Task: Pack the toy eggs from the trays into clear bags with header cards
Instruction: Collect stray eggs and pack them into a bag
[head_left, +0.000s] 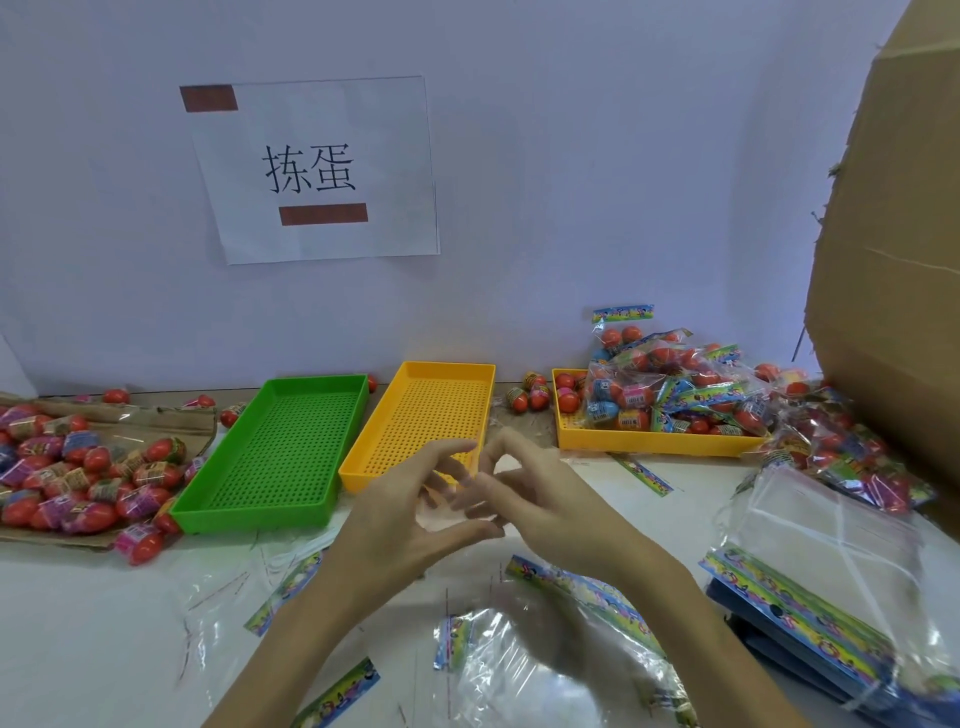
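Note:
My left hand (415, 509) and my right hand (530, 493) meet in front of the empty yellow tray (483, 395), fingertips touching. The left hand's fingers are spread and fairly straight. The right hand's fingers curl onto the thin edge of a clear bag (524, 660), which drapes over my right forearm with its colourful header card (571, 587). Wrapped red toy eggs (78, 467) lie heaped on cardboard at the left. An empty green tray (208, 504) stands beside them.
A second yellow tray (649, 444) at the back right holds filled bags (670, 384) and loose eggs. More filled bags (852, 457) pile by a cardboard box (893, 260). A stack of empty bags (810, 597) lies at right. Loose bags and header cards (283, 592) are scattered in front.

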